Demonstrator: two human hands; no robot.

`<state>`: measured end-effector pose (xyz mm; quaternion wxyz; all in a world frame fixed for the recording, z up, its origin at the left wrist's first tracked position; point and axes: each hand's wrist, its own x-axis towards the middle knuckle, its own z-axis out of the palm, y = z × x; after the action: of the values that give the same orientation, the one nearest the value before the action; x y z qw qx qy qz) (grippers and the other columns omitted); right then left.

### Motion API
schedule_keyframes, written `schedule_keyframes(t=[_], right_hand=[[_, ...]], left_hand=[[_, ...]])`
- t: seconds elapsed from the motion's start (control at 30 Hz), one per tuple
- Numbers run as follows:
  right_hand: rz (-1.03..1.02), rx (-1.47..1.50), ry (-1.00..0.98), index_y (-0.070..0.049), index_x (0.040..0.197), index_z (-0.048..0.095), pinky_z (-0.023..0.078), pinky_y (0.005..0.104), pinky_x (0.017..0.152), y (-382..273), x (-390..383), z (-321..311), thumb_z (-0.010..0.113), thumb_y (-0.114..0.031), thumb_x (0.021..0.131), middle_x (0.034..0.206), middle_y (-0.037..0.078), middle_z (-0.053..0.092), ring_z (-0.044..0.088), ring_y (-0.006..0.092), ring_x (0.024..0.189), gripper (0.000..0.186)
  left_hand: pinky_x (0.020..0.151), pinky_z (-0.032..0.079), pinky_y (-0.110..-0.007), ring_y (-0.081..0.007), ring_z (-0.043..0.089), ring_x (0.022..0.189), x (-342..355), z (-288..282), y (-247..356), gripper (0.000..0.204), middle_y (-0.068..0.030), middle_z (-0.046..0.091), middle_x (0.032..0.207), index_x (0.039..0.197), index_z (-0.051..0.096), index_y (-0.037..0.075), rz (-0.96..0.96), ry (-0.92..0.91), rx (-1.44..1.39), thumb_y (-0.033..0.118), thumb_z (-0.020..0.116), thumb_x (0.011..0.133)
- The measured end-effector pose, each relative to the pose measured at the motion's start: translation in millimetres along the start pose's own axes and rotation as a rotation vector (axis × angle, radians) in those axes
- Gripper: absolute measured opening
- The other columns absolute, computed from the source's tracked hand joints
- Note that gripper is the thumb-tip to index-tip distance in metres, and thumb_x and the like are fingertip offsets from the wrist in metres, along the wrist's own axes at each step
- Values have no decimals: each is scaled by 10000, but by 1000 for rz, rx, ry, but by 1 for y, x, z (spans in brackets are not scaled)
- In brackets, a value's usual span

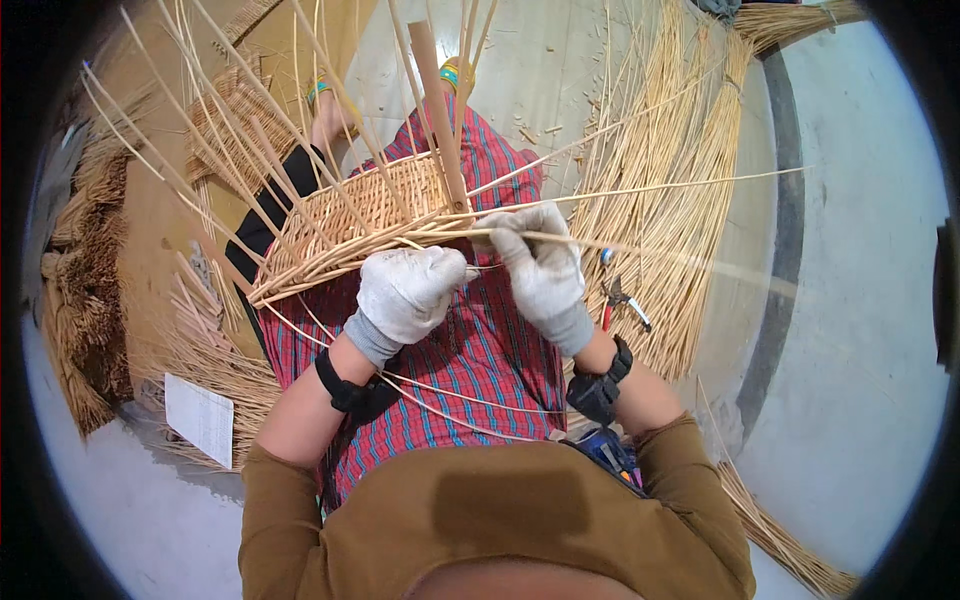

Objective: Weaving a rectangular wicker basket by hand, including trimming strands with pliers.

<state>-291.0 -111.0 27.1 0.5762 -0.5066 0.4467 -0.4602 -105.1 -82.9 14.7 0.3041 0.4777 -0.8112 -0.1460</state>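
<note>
Across my lap: a part-woven basket (350,208) rests over red plaid cloth (430,375), its upright stakes (404,55) fanning toward the far side.
Left hand (412,290): gloved in white, fingers curled closed, just beside the basket's near edge; what the fingertips pinch I cannot tell.
Right hand (540,268): gloved too, grasping a pale rod (600,244) between thumb and fingers, near the basket's right corner.
Tall strip (437,110): wide and flat, standing near that same corner, broader than the stakes around it.
To the right: long loose rods (690,200) run from far to near, and red-and-white-handled cutters (617,302) lie among them, near my right hand.
To the left: brown bundles (85,310) sit well apart from me, with a woven panel (225,125) on the far side.
Writing: a white sheet (199,420) lies near left; its faint marks are too small to read.
</note>
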Motion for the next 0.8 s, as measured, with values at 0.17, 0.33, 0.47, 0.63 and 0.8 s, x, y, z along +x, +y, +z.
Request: schedule_keyframes(t=[0.17,0.33,0.47,0.63,0.8], right_hand=[[-11,113,-124,-5,1041,568,558,287,813,18,2,2,613,-63,1000,994,103,702,675,139,908,84],[253,270,-96,-29,1054,584,586,306,764,11,22,-7,616,-155,1013,943,104,709,695,159,861,136],[491,-279,-290,-42,1037,654,584,328,765,-36,17,-29,695,-223,964,970,116,724,712,184,883,200],[-829,-967,-211,-36,1157,674,542,386,906,-65,17,-27,755,-320,807,1151,111,701,675,292,1060,459],[-665,-1324,-426,-28,1308,596,528,416,911,-35,62,-32,695,-347,856,1230,155,655,642,323,1105,561]], left_hand=[[547,507,-387,-259,651,633,4,0,8,86,-43,611,709,856,622,167,-24,-12,123,154,684,797],[579,496,-377,-278,633,654,12,-16,14,189,-52,577,680,797,584,147,-51,-56,108,232,752,813],[720,514,-373,-291,650,784,23,-30,12,239,-80,613,775,947,644,110,-185,113,13,238,793,811],[820,546,-399,-321,692,888,32,-25,7,522,-152,692,1014,1286,529,74,-578,-6,-213,188,785,846],[810,563,-395,-323,720,948,34,-17,0,536,-195,699,1032,1298,519,52,-502,100,-277,135,789,842]])
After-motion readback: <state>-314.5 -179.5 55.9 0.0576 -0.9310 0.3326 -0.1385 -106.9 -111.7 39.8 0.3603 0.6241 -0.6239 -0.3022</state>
